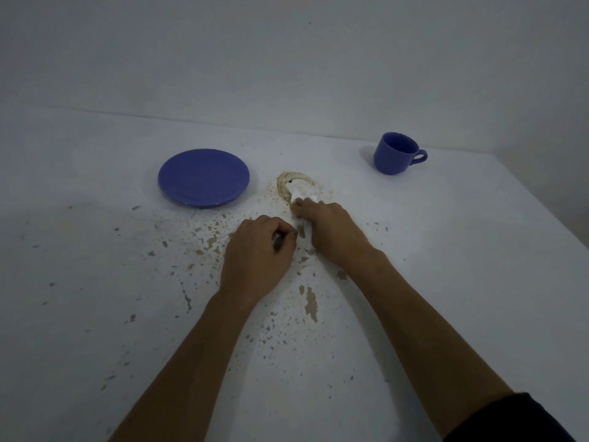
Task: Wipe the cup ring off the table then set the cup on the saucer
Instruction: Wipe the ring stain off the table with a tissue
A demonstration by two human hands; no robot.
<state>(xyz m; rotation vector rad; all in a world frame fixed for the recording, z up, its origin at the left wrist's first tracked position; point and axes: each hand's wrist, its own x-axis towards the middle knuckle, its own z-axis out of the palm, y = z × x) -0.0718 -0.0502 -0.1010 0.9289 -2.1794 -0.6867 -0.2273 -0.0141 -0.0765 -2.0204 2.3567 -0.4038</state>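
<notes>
A brown cup ring [288,181] marks the white table [446,250] between the saucer and the cup. My right hand [328,228] presses a crumpled white tissue [304,194] onto the ring's near right part, so that part is hidden. My left hand [259,253] rests just left of it with fingers curled, pinching a small white bit, perhaps the tissue's tail. The blue saucer [204,177] lies empty to the left of the ring. The blue cup [396,153] stands upright at the far right, handle pointing right.
The table's paint is chipped, with brown flecks [310,303] scattered around and in front of my hands. A plain wall [287,59] rises behind the table's far edge. The table's right edge [541,199] runs diagonally past the cup.
</notes>
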